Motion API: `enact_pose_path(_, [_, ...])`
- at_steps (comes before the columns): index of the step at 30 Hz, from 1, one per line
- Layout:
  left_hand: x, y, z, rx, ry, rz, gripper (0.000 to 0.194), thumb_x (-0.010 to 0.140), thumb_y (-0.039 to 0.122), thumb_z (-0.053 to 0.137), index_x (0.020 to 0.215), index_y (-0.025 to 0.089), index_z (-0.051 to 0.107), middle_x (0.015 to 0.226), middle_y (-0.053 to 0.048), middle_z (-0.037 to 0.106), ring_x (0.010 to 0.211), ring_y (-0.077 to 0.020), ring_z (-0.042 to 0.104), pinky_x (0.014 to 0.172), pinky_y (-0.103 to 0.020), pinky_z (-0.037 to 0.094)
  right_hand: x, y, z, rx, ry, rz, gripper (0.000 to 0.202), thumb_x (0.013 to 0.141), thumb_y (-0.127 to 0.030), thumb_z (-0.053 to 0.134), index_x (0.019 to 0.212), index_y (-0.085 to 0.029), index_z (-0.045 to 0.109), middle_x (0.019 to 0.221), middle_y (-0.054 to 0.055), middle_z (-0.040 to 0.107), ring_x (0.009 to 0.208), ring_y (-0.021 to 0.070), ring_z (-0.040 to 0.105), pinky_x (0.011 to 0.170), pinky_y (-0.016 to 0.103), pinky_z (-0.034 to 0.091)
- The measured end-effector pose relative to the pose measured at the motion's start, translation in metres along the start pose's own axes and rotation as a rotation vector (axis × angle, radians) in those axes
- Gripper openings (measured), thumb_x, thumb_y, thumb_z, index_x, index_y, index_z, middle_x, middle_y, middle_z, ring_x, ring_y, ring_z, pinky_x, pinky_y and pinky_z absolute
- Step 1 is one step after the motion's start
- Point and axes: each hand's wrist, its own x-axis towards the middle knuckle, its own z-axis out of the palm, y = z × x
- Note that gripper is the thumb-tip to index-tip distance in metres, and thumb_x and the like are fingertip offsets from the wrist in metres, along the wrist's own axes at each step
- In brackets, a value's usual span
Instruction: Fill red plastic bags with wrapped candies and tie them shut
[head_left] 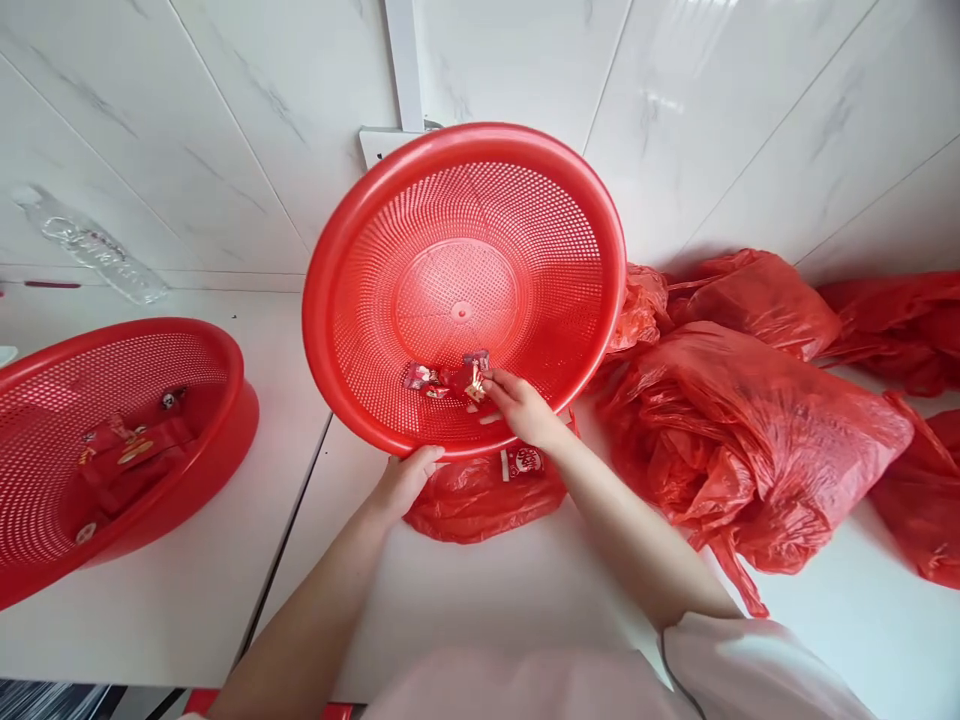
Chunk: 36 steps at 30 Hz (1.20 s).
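A large red perforated plastic basket [465,145] tilts towards me in the middle, its open mouth facing my body. Its near rim is gripped by my left hand [405,485], the thumb over the edge and the fingers hidden beneath. My right hand [521,405] reaches inside, thumb and finger closed on a small red packet [474,382] with gold and white print. Beside that packet lies another small printed packet [420,376], low against the basket's wall. Under the basket is a flattened red plastic bag [480,510] with a small white-printed packet [523,461] on or in it.
A second red basket [244,400] with several red items inside stands at the left. Stuffed red plastic bags [780,430] fill the right side of the white table [480,620]. A clear plastic bottle [97,250] is near the tiled wall. A dark seam [289,530] crosses the tabletop.
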Motion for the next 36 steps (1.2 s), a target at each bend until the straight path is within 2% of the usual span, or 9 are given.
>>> enact_pose_path(3, [0.002, 0.007, -0.001, 0.021, -0.074, 0.031, 0.045, 0.077, 0.014, 0.061, 0.121, 0.017, 0.065, 0.116, -0.008, 0.07, 0.121, -0.0329, 0.057, 0.105, -0.05, 0.043, 0.0, -0.006, 0.0, 0.437, -0.059, 0.077, 0.024, 0.09, -0.04, 0.056, 0.102, -0.019, 0.059, 0.105, 0.005, 0.065, 0.077, 0.0138, 0.069, 0.071, 0.03, 0.06])
enact_pose_path(5, [0.004, 0.009, -0.002, 0.022, -0.088, 0.06, 0.045, 0.077, 0.014, 0.06, 0.122, 0.018, 0.065, 0.118, -0.008, 0.069, 0.122, -0.0323, 0.056, 0.106, -0.05, 0.042, -0.002, -0.011, 0.0, 0.494, -0.101, 0.068, 0.028, 0.084, -0.039, 0.066, 0.101, -0.018, 0.06, 0.104, 0.005, 0.065, 0.077, 0.013, 0.07, 0.073, 0.027, 0.061])
enact_pose_path(10, [0.009, 0.01, -0.008, -0.001, -0.046, 0.083, 0.038, 0.077, 0.015, 0.059, 0.114, 0.014, 0.068, 0.116, -0.01, 0.07, 0.121, -0.0332, 0.057, 0.104, -0.05, 0.043, -0.012, -0.02, -0.011, 0.316, -0.23, 0.14, 0.036, 0.081, -0.041, 0.069, 0.105, -0.02, 0.053, 0.086, 0.001, 0.066, 0.073, 0.0147, 0.071, 0.062, 0.024, 0.059])
enact_pose_path(16, [0.014, 0.013, -0.012, -0.016, 0.021, 0.172, 0.043, 0.075, 0.014, 0.058, 0.118, 0.013, 0.065, 0.114, -0.01, 0.071, 0.118, -0.0318, 0.059, 0.104, -0.05, 0.043, -0.022, -0.024, -0.02, -0.213, -0.601, 0.089, 0.029, 0.083, -0.043, 0.065, 0.098, -0.018, 0.061, 0.073, 0.001, 0.068, 0.058, 0.0138, 0.065, 0.054, 0.024, 0.05])
enact_pose_path(22, [0.011, 0.009, -0.006, -0.034, 0.017, 0.183, 0.045, 0.077, 0.012, 0.058, 0.121, 0.016, 0.064, 0.118, -0.008, 0.069, 0.12, -0.0314, 0.057, 0.106, -0.05, 0.042, -0.02, -0.026, -0.014, -0.84, -0.026, -0.189, 0.022, 0.093, -0.035, 0.051, 0.083, -0.019, 0.06, 0.079, 0.006, 0.067, 0.071, 0.0172, 0.062, 0.068, 0.028, 0.045])
enact_pose_path(26, [0.001, 0.005, 0.003, -0.032, -0.073, 0.047, 0.04, 0.079, 0.014, 0.056, 0.118, 0.014, 0.066, 0.118, -0.009, 0.069, 0.122, -0.0326, 0.055, 0.106, -0.05, 0.041, -0.015, -0.021, -0.01, -0.791, 0.151, -0.309, 0.019, 0.096, -0.029, 0.046, 0.106, -0.018, 0.057, 0.103, 0.01, 0.065, 0.092, 0.0196, 0.062, 0.083, 0.032, 0.048])
enact_pose_path(28, [-0.004, 0.005, 0.008, -0.026, -0.119, -0.001, 0.039, 0.078, 0.014, 0.057, 0.116, 0.015, 0.067, 0.119, -0.009, 0.069, 0.123, -0.0332, 0.054, 0.106, -0.05, 0.041, -0.011, -0.015, -0.004, -0.855, 0.223, -0.321, 0.036, 0.092, -0.027, 0.052, 0.126, -0.016, 0.049, 0.126, 0.015, 0.055, 0.112, 0.0254, 0.056, 0.093, 0.039, 0.047])
enact_pose_path(32, [-0.008, 0.005, 0.011, -0.007, -0.12, 0.002, 0.039, 0.077, 0.012, 0.059, 0.114, 0.019, 0.068, 0.12, -0.006, 0.068, 0.126, -0.0325, 0.052, 0.106, -0.049, 0.042, -0.007, -0.001, 0.009, -1.021, 0.208, -0.248, 0.054, 0.087, -0.025, 0.058, 0.139, -0.017, 0.042, 0.149, 0.02, 0.031, 0.119, 0.0341, 0.051, 0.091, 0.049, 0.05])
enact_pose_path(36, [-0.004, 0.002, 0.007, -0.051, -0.128, 0.008, 0.04, 0.077, 0.011, 0.056, 0.114, 0.019, 0.069, 0.119, -0.006, 0.068, 0.126, -0.0311, 0.052, 0.105, -0.048, 0.043, -0.005, 0.004, 0.005, -0.841, 0.035, -0.269, 0.033, 0.085, -0.016, 0.058, 0.117, -0.014, 0.059, 0.135, 0.017, 0.046, 0.102, 0.0245, 0.061, 0.09, 0.041, 0.052])
